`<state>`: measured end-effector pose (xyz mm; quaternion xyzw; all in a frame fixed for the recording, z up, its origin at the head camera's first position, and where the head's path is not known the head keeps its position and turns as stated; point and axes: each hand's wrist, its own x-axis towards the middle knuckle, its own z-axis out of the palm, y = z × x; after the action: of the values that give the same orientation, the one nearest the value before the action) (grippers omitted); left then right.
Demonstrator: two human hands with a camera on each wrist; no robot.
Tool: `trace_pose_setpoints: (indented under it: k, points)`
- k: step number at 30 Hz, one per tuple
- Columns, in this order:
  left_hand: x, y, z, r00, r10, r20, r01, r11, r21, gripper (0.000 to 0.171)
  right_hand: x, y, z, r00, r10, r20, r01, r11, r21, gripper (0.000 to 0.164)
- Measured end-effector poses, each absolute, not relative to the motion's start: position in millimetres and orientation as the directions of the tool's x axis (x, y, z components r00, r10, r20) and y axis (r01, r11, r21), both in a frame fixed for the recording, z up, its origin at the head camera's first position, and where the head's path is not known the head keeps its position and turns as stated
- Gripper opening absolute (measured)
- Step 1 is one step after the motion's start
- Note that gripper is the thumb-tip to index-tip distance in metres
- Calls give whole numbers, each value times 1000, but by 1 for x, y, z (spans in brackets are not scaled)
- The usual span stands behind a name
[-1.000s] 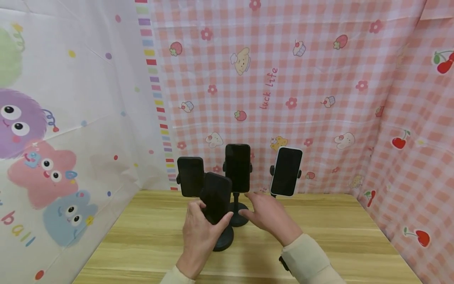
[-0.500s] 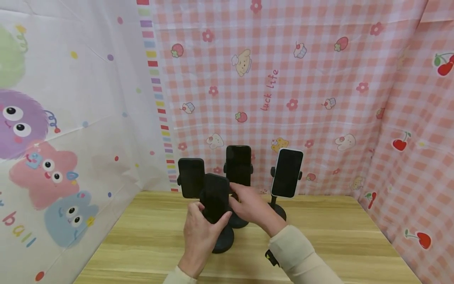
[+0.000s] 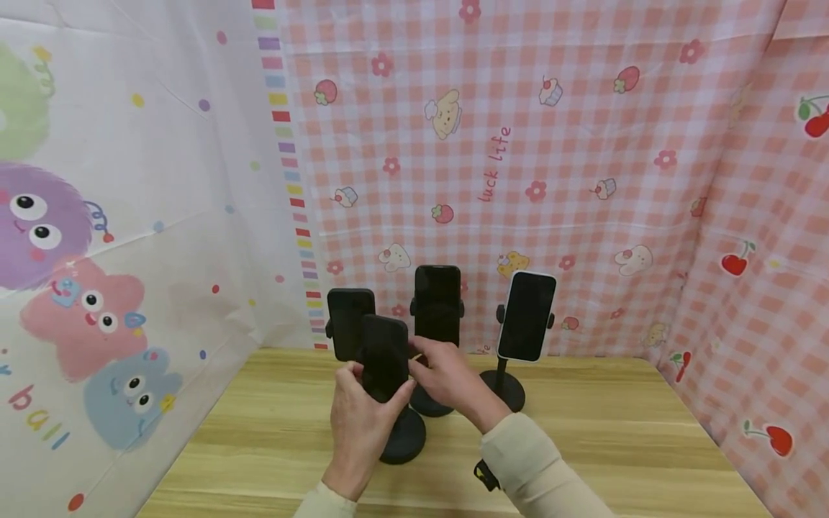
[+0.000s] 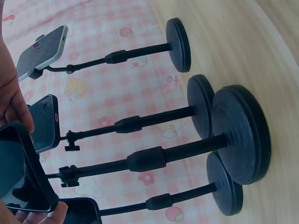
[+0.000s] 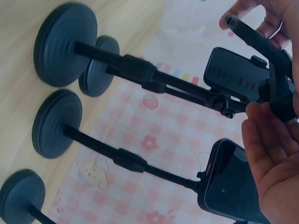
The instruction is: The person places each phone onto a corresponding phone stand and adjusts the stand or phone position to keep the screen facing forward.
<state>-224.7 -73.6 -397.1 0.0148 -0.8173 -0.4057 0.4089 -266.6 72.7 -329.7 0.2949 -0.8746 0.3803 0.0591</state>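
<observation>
My left hand (image 3: 363,424) grips the lower part of a black phone (image 3: 385,358) at the front, thumb on its right edge and fingers on its left. The phone sits in a black phone stand (image 3: 403,436) with a round base. My right hand (image 3: 447,370) reaches in from the right, behind the phone. In the right wrist view, its fingers (image 5: 268,140) hold the stand's clamp (image 5: 281,100) at the back of the phone. The left wrist view shows the stand's post (image 4: 147,159) and its base standing on the table.
Behind stand a black phone on a stand at left (image 3: 350,309), another at centre (image 3: 437,302), and a white-edged phone (image 3: 527,316) on a stand at right. Their bases sit close to the front one. Patterned cloth (image 3: 518,144) hangs behind the wooden table (image 3: 615,432).
My right hand has moved left, from beside the centre stand to behind the front phone. The front phone has shifted slightly left and turned a little. The left hand has kept its grip.
</observation>
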Motion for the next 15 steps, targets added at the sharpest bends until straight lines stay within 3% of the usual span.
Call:
trace_pose_setpoints:
  k: [8,15]
  points:
    - [-226,-81,-394,-686,-322,653,319,673,667,104,-263,69,-333,-817,-447,366,-571,536,-621,21]
    - [-230,-86,-395,-635,-297,714,316,743,590,102,-263,66,-334,-825,-437,359,-557,519,-648,25]
